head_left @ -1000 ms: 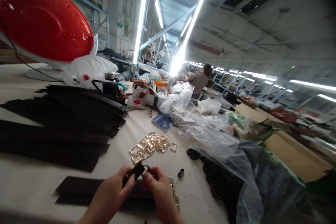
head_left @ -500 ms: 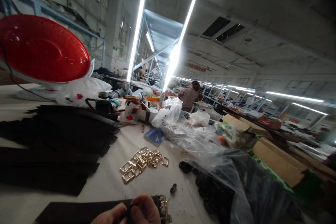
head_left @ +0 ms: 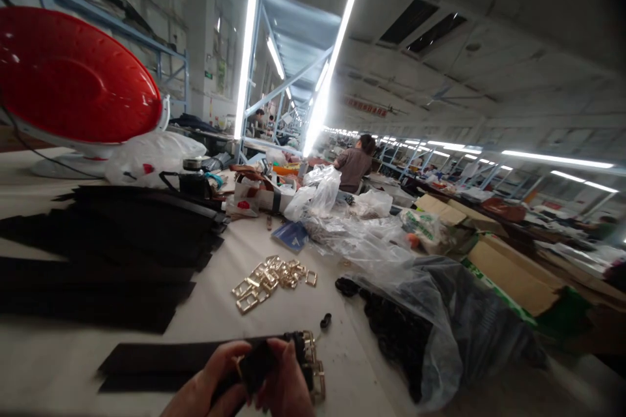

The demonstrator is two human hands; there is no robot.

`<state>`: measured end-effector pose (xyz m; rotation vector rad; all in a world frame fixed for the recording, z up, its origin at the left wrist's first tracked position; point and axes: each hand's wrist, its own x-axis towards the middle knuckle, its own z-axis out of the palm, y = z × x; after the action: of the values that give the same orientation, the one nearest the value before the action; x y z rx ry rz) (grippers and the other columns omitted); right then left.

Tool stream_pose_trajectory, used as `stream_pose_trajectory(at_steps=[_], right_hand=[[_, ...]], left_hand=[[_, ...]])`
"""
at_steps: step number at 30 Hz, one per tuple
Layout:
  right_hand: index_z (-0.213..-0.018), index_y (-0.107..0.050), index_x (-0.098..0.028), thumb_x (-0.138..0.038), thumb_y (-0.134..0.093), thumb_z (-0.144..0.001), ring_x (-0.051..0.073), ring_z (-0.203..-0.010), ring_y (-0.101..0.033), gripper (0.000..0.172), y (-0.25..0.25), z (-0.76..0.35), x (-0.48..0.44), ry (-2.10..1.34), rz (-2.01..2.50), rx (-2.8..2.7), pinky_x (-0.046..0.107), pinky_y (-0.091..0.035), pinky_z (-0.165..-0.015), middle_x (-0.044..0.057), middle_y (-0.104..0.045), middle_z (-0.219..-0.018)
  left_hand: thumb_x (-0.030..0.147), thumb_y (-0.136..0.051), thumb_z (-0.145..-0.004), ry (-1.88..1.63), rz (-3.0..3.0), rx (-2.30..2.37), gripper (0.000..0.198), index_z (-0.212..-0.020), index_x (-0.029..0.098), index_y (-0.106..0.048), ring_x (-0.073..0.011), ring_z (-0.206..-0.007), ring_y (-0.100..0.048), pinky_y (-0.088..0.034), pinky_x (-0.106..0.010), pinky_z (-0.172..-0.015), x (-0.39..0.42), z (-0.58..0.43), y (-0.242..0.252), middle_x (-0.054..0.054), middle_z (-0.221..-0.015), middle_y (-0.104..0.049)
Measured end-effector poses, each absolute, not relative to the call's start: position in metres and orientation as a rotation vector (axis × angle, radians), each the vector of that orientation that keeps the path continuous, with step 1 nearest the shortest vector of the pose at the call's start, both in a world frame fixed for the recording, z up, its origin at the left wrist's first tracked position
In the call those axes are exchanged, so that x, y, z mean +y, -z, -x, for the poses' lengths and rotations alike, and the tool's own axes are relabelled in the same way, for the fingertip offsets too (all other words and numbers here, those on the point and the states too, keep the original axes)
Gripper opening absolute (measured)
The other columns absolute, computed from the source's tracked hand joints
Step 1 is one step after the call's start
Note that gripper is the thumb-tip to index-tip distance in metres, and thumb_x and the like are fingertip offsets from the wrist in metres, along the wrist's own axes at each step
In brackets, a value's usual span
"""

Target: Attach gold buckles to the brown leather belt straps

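Note:
At the bottom of the head view, my left hand (head_left: 215, 381) and my right hand (head_left: 288, 378) are close together, both closed on a black strap (head_left: 257, 365). A bit of gold metal shows at the left fingers. Behind and beside them lie black straps (head_left: 161, 355) with gold buckles (head_left: 313, 365) at their right ends. Farther back is a pile of loose gold buckles (head_left: 274, 278). A small black loop (head_left: 325, 320) lies right of the hands.
A stack of black strips (head_left: 107, 254) covers the left. Behind it stand a red dish-shaped heater (head_left: 78, 78) and a plastic bag (head_left: 151, 153). Clear plastic (head_left: 450, 319) over black pieces (head_left: 391, 332) and a cardboard box (head_left: 518, 273) lie right. A person (head_left: 355, 163) sits beyond.
Both hands show higher in view, and the black strap between them is now more visible. The table items have shifted slightly as the camera moved.

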<state>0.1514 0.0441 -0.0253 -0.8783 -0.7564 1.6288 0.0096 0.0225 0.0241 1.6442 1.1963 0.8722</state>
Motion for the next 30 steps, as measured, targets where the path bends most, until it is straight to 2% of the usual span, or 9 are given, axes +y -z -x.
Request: stream_pose_trajectory(at_steps=[3, 7, 11, 14, 17, 19, 22, 25, 30], right_hand=[[-0.080, -0.060, -0.013, -0.061, -0.054, -0.070, 0.008, -0.042, -0.043, 0.050, 0.011, -0.158, 0.031, -1.847, 0.942, -0.793, 0.019, -0.032, -0.040, -0.002, -0.048, -0.050], [-0.082, -0.059, -0.015, -0.044, -0.071, -0.061, 0.004, -0.041, -0.037, 0.038, 0.000, -0.160, 0.021, -2.101, 0.999, -0.602, 0.015, -0.029, -0.039, -0.007, -0.043, -0.052], [-0.087, -0.056, -0.016, -0.039, -0.071, -0.062, 0.003, -0.046, -0.035, 0.037, -0.002, -0.165, 0.018, -2.224, 0.891, -0.417, 0.015, -0.031, -0.045, -0.007, -0.043, -0.059], [-0.078, -0.053, -0.017, -0.044, -0.064, -0.069, 0.006, -0.050, -0.033, 0.030, -0.002, -0.170, 0.018, -1.979, 0.965, -0.712, 0.019, -0.031, -0.050, -0.005, -0.042, -0.061], [-0.059, -0.044, -0.018, -0.036, -0.064, -0.070, 0.008, -0.054, -0.032, 0.029, -0.003, -0.172, 0.018, -1.379, 1.204, -1.245, 0.022, -0.027, -0.052, -0.005, -0.037, -0.058], [-0.055, -0.040, -0.018, -0.032, -0.063, -0.070, 0.009, -0.056, -0.033, 0.030, -0.003, -0.170, 0.018, -1.117, 1.277, -1.415, 0.023, -0.026, -0.052, -0.004, -0.036, -0.058], [-0.071, -0.047, -0.019, -0.039, -0.062, -0.070, 0.009, -0.055, -0.036, 0.025, 0.001, -0.168, 0.019, -1.413, 1.175, -1.313, 0.021, -0.028, -0.050, -0.005, -0.040, -0.062], [-0.088, -0.050, -0.019, -0.052, -0.053, -0.074, 0.008, -0.051, -0.036, 0.036, 0.007, -0.167, 0.020, -1.839, 0.970, -1.056, 0.020, -0.028, -0.045, -0.004, -0.043, -0.065], [-0.092, -0.058, -0.017, -0.040, -0.059, -0.074, 0.013, -0.070, -0.051, 0.029, 0.008, -0.169, 0.018, -1.674, 1.062, -1.243, 0.023, -0.039, -0.062, 0.001, -0.056, -0.078]], left_hand=[[0.033, -0.046, -0.082, -0.812, -1.633, 1.187, 0.032, -0.111, 0.024, -0.039, -0.0192, -0.090, -0.058, -0.040, -0.027, -0.084, 0.017, -0.012, -0.037, -0.002, -0.096, -0.064], [0.032, -0.056, -0.076, -0.728, -1.543, 1.280, 0.039, -0.109, 0.020, -0.040, -0.0169, -0.078, -0.057, -0.042, -0.026, -0.074, 0.019, -0.013, -0.038, 0.001, -0.082, -0.061], [0.030, -0.058, -0.071, -0.533, -1.482, 1.260, 0.021, -0.087, 0.017, -0.053, -0.0152, -0.070, -0.054, -0.041, -0.022, -0.061, 0.020, -0.009, -0.041, 0.003, -0.074, -0.058], [0.027, -0.055, -0.071, -0.365, -1.290, 1.110, 0.018, -0.086, 0.016, -0.054, -0.0121, -0.058, -0.051, -0.039, -0.020, -0.052, 0.018, -0.006, -0.049, 0.004, -0.067, -0.055], [0.029, -0.056, -0.073, -0.375, -1.214, 1.021, 0.023, -0.092, 0.017, -0.053, -0.0111, -0.057, -0.052, -0.040, -0.019, -0.052, 0.016, -0.007, -0.053, 0.003, -0.072, -0.057], [0.034, -0.052, -0.078, -0.418, -1.228, 1.015, 0.022, -0.091, 0.016, -0.054, -0.0110, -0.058, -0.054, -0.041, -0.019, -0.052, 0.015, -0.008, -0.050, 0.002, -0.077, -0.057], [0.039, -0.047, -0.081, -0.435, -1.191, 1.036, 0.027, -0.093, 0.016, -0.053, -0.0109, -0.056, -0.054, -0.042, -0.020, -0.052, 0.016, -0.009, -0.043, 0.001, -0.076, -0.058], [0.037, -0.050, -0.080, -0.439, -1.157, 1.009, 0.026, -0.096, 0.016, -0.055, -0.0096, -0.055, -0.053, -0.042, -0.019, -0.051, 0.017, -0.009, -0.037, 0.001, -0.077, -0.058], [0.031, -0.056, -0.075, -0.441, -1.109, 1.012, 0.024, -0.095, 0.016, -0.056, -0.0099, -0.056, -0.052, -0.042, -0.019, -0.053, 0.016, -0.008, -0.029, 0.003, -0.074, -0.057]])
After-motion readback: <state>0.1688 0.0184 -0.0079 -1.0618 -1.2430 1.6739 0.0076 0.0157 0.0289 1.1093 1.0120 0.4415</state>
